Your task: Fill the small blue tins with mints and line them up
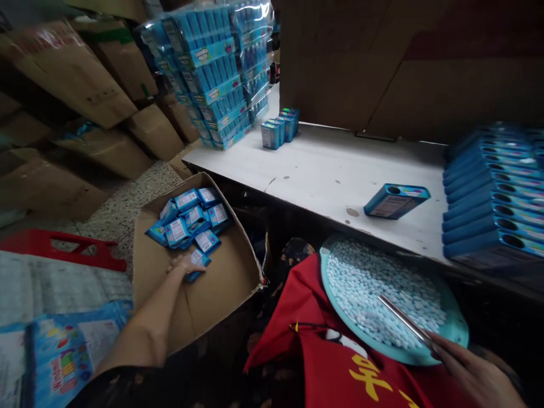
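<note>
My left hand (183,265) reaches into an open cardboard box (229,283) and has its fingers around a small blue carton (196,266) with a white label. Above it in the same box lies a pile of similar blue cartons (191,218). My right hand (467,368) grips a slim shiny metal tube (403,318), whose far end is over many small pale-blue candies (378,289). These lie in a round turquoise basin (457,334) at my lap. Red cloth (306,317) with yellow lettering lies beneath the basin.
A white table (314,170) carries one lone blue carton (397,201), a row of blue cartons (493,198) at right, a few more cartons (278,130) and a tall plastic-wrapped stack (212,73). Brown cardboard boxes (72,73) fill the left. A red plastic piece (68,249) lies nearer.
</note>
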### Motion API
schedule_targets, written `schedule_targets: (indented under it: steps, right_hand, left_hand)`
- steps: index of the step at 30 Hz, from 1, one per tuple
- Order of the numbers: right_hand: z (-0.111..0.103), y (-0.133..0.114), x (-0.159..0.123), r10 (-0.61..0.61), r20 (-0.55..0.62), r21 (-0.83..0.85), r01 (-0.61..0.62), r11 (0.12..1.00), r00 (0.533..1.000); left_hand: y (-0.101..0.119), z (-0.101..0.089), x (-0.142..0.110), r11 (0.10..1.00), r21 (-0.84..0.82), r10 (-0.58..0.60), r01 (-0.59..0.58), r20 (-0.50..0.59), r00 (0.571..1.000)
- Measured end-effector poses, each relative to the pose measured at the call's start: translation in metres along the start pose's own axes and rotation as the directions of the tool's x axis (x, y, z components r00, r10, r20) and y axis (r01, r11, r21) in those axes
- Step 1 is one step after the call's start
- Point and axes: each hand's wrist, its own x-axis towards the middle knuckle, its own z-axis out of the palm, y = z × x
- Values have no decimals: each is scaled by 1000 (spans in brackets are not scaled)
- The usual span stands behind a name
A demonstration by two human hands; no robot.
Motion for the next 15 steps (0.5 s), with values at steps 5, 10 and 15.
schedule_targets:
  steps: [5,10,15]
  right_hand:
    - [5,-1,5,35,110,0,-35,999,993]
    - [15,-14,14,-95,204,22,92,995,974]
    - [16,-34,13,-153,204,-33,163,986,967]
  left_hand:
    - [29,2,-38,966,-258,25,12,139,990]
    - [104,-25,-99,564,-820,311,99,321,895]
    - [203,-21,-145,369,-909,569,193,386,726]
